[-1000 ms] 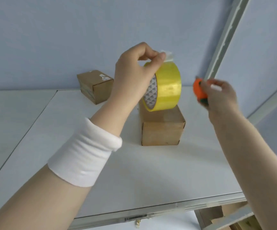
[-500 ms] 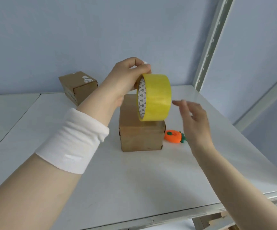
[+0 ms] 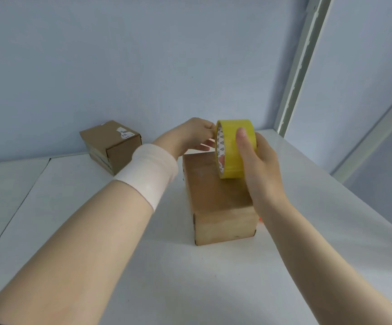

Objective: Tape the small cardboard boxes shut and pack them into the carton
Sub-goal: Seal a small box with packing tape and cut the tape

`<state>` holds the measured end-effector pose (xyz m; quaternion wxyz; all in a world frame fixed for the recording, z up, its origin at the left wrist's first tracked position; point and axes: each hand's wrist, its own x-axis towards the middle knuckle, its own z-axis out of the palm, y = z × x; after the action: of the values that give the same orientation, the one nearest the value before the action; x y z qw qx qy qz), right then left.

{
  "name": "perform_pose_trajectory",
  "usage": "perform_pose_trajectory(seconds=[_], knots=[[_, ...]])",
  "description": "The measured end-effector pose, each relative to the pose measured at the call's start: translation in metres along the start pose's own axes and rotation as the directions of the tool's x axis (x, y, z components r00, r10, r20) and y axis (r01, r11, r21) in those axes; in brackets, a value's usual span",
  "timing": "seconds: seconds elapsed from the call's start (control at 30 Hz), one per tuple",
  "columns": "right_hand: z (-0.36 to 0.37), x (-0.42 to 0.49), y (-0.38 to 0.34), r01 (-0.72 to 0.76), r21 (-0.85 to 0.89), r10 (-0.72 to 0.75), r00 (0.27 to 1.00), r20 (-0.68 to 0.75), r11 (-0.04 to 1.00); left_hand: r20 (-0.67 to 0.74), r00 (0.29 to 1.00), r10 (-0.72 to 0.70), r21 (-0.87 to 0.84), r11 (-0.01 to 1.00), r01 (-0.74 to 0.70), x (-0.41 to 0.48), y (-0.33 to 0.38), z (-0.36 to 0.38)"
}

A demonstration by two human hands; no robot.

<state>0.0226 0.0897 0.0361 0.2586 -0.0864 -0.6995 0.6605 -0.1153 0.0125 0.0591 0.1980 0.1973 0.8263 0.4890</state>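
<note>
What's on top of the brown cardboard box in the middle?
A yellow roll of tape stands on edge over it, gripped by the left hand and right hand. Whether it touches the brown cardboard box cannot be seen.

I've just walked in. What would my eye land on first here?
The bright yellow tape roll, held upright in both hands mid-picture: the right hand wraps its right side and the left hand pinches at its left rim. Just under it a brown box stands on the white table. A second box sits back left.
</note>
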Motion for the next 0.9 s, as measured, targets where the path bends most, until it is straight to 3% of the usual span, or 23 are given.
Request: perform_pose_trajectory(seconds=[0.1, 0.23, 0.53, 0.8, 0.9], knots=[[0.0, -0.001, 0.009, 0.017, -0.032, -0.016, 0.999, 0.027, 0.999, 0.023, 1.0, -0.011, -0.052, 0.999, 0.012, 0.012, -0.012, 0.003], [0.001, 0.017, 0.013, 0.058, -0.174, -0.071, 0.995, -0.073, 0.983, 0.009, 0.998, -0.063, -0.002, 0.998, 0.063, 0.025, -0.021, 0.004], [0.01, 0.02, 0.012, 0.101, -0.175, -0.132, 0.975, -0.177, 0.979, -0.054, 0.998, -0.011, 0.091, 0.996, 0.016, 0.03, -0.034, 0.007], [0.012, 0.023, 0.012, 0.071, -0.256, -0.122, 0.974, -0.19, 0.964, 0.074, 0.985, -0.159, 0.461, 0.881, 0.107, 0.026, -0.025, -0.001], [0.013, 0.023, 0.012, 0.068, -0.267, -0.123, 0.973, -0.195, 0.961, 0.114, 0.992, -0.045, 0.43, 0.903, -0.008, 0.028, -0.025, 0.0]])
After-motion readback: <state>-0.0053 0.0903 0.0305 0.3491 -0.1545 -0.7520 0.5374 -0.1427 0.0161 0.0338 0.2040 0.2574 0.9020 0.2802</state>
